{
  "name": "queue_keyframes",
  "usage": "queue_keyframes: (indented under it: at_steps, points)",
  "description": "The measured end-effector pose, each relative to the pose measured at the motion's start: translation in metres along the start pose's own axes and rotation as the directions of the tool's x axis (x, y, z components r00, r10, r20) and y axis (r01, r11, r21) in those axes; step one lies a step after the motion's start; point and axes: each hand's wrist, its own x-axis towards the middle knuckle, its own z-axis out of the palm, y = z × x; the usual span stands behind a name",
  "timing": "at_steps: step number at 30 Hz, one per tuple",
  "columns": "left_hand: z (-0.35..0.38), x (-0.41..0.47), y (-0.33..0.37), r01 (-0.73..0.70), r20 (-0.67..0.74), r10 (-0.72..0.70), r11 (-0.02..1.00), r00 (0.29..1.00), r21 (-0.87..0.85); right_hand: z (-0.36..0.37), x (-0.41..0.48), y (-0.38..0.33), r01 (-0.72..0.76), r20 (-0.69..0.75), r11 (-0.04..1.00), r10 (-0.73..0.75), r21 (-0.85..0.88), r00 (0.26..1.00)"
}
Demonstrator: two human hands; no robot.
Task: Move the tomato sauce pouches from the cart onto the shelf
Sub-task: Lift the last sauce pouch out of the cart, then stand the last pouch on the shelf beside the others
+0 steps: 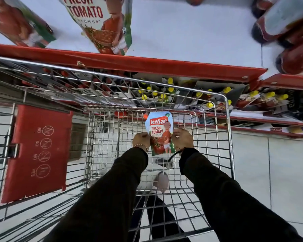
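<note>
A tomato ketchup pouch (160, 132), pale blue with red print, is held upright low inside the wire cart (227, 123). My left hand (141, 139) grips its left edge and my right hand (182, 139) grips its right edge. No other pouch shows in the cart's basket. Above the cart's far rim runs the white shelf (191, 32) with a red front lip. Two more ketchup pouches stand on it at the top left, one near the middle (101, 23) and one at the far left (16, 23).
Dark red sauce bottles (287, 32) crowd the shelf's right end. Lower shelves beyond the cart hold yellow-capped bottles (164, 93) and packets. The cart's red child-seat flap (37, 151) is at the left. White floor tiles and my foot show through the basket.
</note>
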Motion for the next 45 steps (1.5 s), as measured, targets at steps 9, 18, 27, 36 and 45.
queue_keyframes:
  at_steps: [9, 18, 27, 36, 45]
  points:
    - [-0.014, -0.057, 0.017, -0.156, -0.091, 0.148, 0.983, 0.985, -0.094, -0.029, -0.032, -0.012, 0.046, -0.078, 0.994, -0.038, 0.101, 0.996]
    - [-0.061, -0.155, 0.058, -0.367, -0.117, 0.349, 0.907, 0.930, -0.207, -0.083, -0.100, -0.058, 0.128, -0.127, 0.968, -0.102, 0.217, 0.987]
    - [-0.089, -0.226, 0.097, -0.483, -0.095, 0.487, 0.783, 0.868, -0.392, -0.140, -0.151, -0.095, 0.235, -0.212, 0.918, -0.172, 0.319, 0.962]
    - [-0.093, -0.275, 0.168, -0.670, -0.208, 0.647, 0.639, 0.734, -0.377, -0.195, -0.162, -0.138, 0.384, -0.350, 0.771, -0.223, 0.509, 0.910]
    - [-0.088, -0.274, 0.259, -0.847, -0.274, 0.803, 0.520, 0.529, -0.108, -0.247, -0.118, -0.186, 0.499, -0.421, 0.733, -0.314, 0.462, 0.851]
